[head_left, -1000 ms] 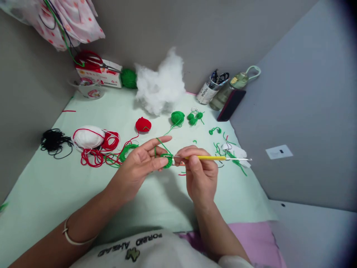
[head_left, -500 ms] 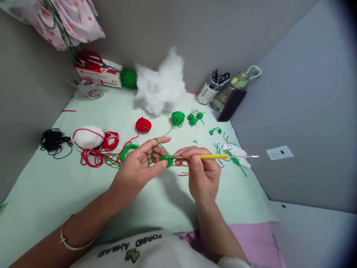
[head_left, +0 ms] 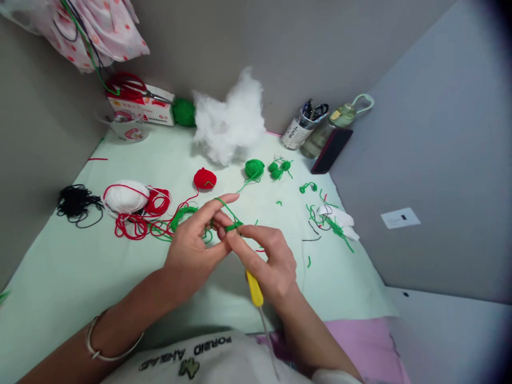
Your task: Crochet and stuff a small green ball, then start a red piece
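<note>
My left hand (head_left: 194, 242) pinches a small green crochet piece (head_left: 234, 227) between thumb and fingers, with green yarn looped over its raised index finger. From there the strand runs back toward a green yarn ball (head_left: 254, 169). Close against the same piece is my right hand (head_left: 269, 260), its thumb and index fingertip meeting at the work's right end. A crochet hook with a yellow handle (head_left: 255, 289) is tucked in that hand, its metal shaft pointing down toward my shirt. The hook's upper end is hidden behind the fingers.
White stuffing (head_left: 229, 120) sits at the back. Red yarn (head_left: 205, 178), white yarn (head_left: 127, 197) and black yarn (head_left: 78, 204) lie left. Small green balls (head_left: 277, 170) and yarn scraps (head_left: 336, 229) lie right. A pen cup (head_left: 296, 133), a bottle (head_left: 320, 140) and a phone (head_left: 333, 152) stand behind.
The hook has swung from lying level, pointing right, to pointing down toward me. My right hand has moved left, and its fingertips have come onto the crochet piece.
</note>
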Demonstrator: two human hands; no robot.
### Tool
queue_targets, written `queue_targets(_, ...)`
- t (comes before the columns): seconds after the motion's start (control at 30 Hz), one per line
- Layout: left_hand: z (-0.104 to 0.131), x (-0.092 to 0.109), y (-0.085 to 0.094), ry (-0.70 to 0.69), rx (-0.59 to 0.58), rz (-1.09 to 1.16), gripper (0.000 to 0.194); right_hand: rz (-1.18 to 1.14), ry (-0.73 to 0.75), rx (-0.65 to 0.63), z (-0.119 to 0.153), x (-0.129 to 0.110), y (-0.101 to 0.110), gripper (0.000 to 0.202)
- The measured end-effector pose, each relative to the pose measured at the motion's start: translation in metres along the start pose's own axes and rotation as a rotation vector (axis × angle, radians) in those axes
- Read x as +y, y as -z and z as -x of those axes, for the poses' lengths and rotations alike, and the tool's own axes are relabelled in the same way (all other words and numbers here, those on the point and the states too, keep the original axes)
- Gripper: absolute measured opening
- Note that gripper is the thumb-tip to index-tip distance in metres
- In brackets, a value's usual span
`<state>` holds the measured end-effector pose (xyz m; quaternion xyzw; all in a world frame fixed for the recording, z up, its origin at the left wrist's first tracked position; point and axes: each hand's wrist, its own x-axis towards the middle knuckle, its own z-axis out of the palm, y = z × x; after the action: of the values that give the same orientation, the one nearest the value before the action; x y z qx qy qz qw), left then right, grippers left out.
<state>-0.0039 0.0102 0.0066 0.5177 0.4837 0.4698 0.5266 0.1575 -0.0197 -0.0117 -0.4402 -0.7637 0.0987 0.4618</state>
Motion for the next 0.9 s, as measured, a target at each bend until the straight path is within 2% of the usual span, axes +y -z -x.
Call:
queue_targets(0.07,0.0,-0.001,0.001,0.086,-0.068,0.133,0.055,0.129,0.142,0.062,0.002,0.002,-0.003,0.048)
queue_targets(0.13,-0.002,-0.003,0.002,0.221,-0.204,0.357,0.058,0.154,0.227,0.144,0.002,0.005,-0.005,0.047)
queue_targets(0.2,-0.005,-0.005,0.005,0.363,-0.328,0.558,0.058,-0.01,0.172,0.165,-0.001,0.007,-0.005,0.038)
queue_targets(0.27,-0.009,-0.005,0.008,0.438,-0.351,0.652,0.054,-0.246,0.025,0.181,-0.005,0.007,-0.003,0.028)
queue_targets(0.4,-0.012,-0.004,0.012,0.364,-0.287,0.613,0.045,-0.581,-0.276,0.261,-0.012,0.006,0.0,0.018)
queue_targets(0.47,-0.011,-0.005,0.01,0.306,-0.283,0.526,0.042,-0.643,-0.317,0.239,-0.013,0.006,-0.002,0.017)
queue_targets(0.63,-0.007,-0.008,0.001,0.213,-0.253,0.366,0.044,-0.577,-0.297,0.188,-0.013,0.006,-0.007,0.015)
queue_targets(0.7,-0.007,-0.008,0.001,0.227,-0.259,0.384,0.046,-0.625,-0.334,0.195,-0.012,0.007,-0.005,0.015)
queue_targets(0.83,-0.01,-0.007,0.007,0.337,-0.389,0.57,0.041,-0.813,-0.478,0.229,-0.016,0.013,0.003,0.017)
queue_targets(0.9,-0.012,-0.008,0.009,0.352,-0.416,0.646,0.036,-0.875,-0.532,0.224,-0.019,0.016,0.005,0.019)
